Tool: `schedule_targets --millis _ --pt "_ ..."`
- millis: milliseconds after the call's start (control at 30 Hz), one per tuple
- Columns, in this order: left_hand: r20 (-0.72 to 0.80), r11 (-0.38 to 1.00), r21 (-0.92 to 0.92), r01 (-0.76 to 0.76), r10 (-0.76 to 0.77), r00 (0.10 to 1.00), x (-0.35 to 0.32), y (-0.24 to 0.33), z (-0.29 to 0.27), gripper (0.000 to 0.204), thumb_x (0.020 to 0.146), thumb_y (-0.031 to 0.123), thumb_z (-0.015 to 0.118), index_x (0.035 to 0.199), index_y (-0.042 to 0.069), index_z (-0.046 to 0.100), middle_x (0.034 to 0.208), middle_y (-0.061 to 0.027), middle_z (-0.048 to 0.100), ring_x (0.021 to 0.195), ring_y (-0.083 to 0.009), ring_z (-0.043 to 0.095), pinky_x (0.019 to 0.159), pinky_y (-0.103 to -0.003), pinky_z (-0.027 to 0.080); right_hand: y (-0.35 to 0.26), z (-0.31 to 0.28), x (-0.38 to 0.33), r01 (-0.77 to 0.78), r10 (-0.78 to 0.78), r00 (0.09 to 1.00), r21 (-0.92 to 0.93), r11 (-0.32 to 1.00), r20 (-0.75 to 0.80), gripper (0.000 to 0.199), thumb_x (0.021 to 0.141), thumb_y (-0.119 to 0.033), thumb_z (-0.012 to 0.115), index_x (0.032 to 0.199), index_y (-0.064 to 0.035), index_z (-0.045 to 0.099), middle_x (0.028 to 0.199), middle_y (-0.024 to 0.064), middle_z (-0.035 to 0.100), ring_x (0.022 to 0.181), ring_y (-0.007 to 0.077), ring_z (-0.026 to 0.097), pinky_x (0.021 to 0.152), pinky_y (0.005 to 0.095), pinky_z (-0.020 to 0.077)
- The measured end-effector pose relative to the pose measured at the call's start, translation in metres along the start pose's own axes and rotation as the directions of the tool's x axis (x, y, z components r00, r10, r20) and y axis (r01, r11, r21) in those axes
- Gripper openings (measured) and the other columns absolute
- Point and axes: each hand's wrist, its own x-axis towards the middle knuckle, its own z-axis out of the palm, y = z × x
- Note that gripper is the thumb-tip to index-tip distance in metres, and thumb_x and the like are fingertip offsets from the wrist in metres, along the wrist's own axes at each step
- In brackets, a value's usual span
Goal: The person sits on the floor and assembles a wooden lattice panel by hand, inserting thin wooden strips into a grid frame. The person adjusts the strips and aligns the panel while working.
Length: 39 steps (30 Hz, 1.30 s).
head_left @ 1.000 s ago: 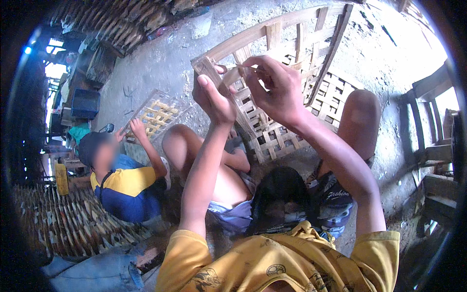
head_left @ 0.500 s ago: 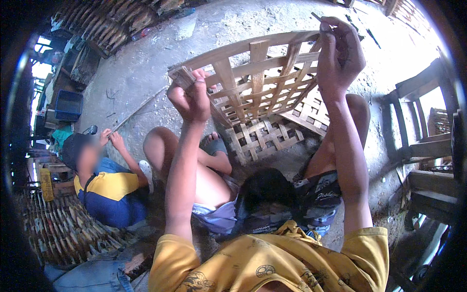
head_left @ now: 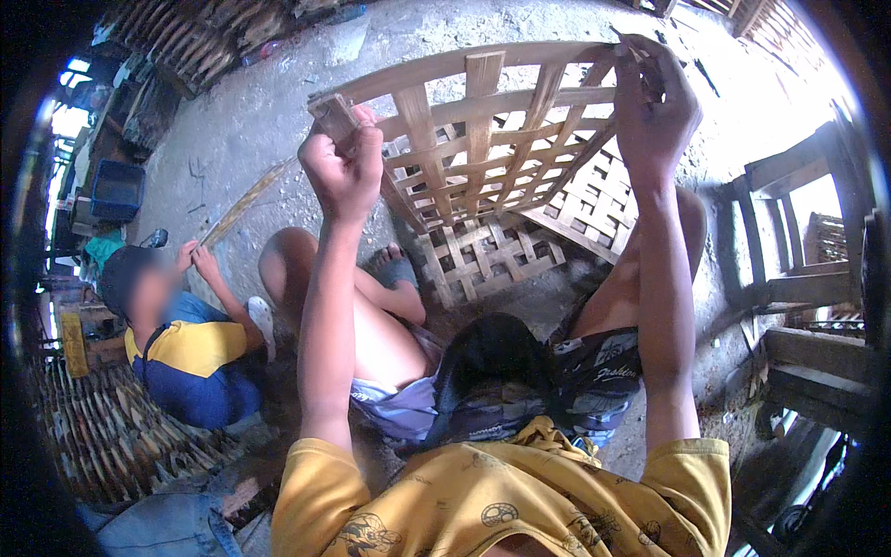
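Note:
I hold up a woven lattice panel of pale wooden slats (head_left: 483,139) in front of me. My left hand (head_left: 342,172) grips its near left corner, fingers closed round the end of a slat. My right hand (head_left: 655,110) pinches the top right corner of the same panel, raised higher. Below it a second flat woven lattice (head_left: 483,260) lies on the ground between my bare knees.
A seated person in a blue and yellow shirt (head_left: 181,343) works a thin strip at my left. Finished woven mats (head_left: 102,436) are stacked at lower left. A wooden frame or chair (head_left: 798,269) stands at right. Grey dusty ground lies beyond.
My hands have moved apart and the lattice panel has swung open from edge-on to broad face; my right hand rose toward the upper right.

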Motion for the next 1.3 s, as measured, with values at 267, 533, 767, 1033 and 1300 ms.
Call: schedule_targets --millis 267,533,767,1033,1300 --pt "0.027 0.990 -0.128 0.058 -0.055 0.998 -0.002 -0.004 0.011 0.019 0.101 0.015 0.062 0.106 -0.003 0.060 0.091 -0.0079 0.067 0.073 -0.0122 0.069 0.065 -0.026 0.056 0.059 -0.003 0.012 -0.145 0.159 0.987 0.249 0.958 -0.037 0.029 0.098 -0.024 0.068 0.122 -0.0073 0.072 0.106 0.0079 0.075 0.097 0.0116 0.068 0.087 0.0267 0.0522" --pt "0.024 0.979 -0.180 0.091 -0.088 0.996 0.003 -0.002 0.013 0.021 0.100 0.019 0.066 0.104 -0.001 0.059 0.087 -0.0069 0.066 0.069 -0.0112 0.065 0.060 -0.029 0.058 0.094 0.009 0.013 -0.488 0.463 0.860 0.082 0.869 0.213 0.058 0.089 -0.054 0.074 0.127 -0.0107 0.071 0.123 0.0086 0.071 0.119 0.0194 0.061 0.107 0.0375 0.0428" --pt "0.029 0.986 -0.162 0.034 -0.029 0.999 0.012 -0.015 0.020 0.024 0.100 0.025 0.067 0.102 0.001 0.064 0.083 -0.0048 0.067 0.069 -0.0094 0.066 0.059 -0.026 0.056 0.062 0.034 -0.003 -0.481 0.453 0.839 0.024 0.876 0.301 0.052 0.090 -0.045 0.076 0.124 -0.0055 0.071 0.111 0.0087 0.074 0.107 0.0155 0.065 0.097 0.0293 0.0475" --pt "0.129 0.950 -0.255 0.183 -0.154 0.980 0.007 -0.008 0.015 0.037 0.095 0.017 0.072 0.122 0.002 0.051 0.097 -0.0042 0.059 0.084 -0.0144 0.067 0.073 -0.029 0.059 0.058 0.046 -0.018 -0.330 0.297 0.943 0.305 0.893 0.151 0.029 0.097 -0.029 0.071 0.097 0.0002 0.071 0.081 -0.0015 0.063 0.075 0.0059 0.051 0.069 0.0232 0.0423" --pt "0.144 0.927 -0.315 0.206 -0.168 0.975 0.006 -0.015 0.029 0.035 0.097 0.019 0.071 0.124 0.004 0.055 0.107 -0.0086 0.065 0.088 -0.0149 0.069 0.071 -0.027 0.060 0.013 0.054 -0.069 -0.380 0.154 0.786 0.271 0.884 0.599 0.045 0.107 -0.041 0.055 0.085 -0.0030 0.063 0.074 -0.0048 0.052 0.068 0.0080 0.042 0.062 0.0251 0.0359"
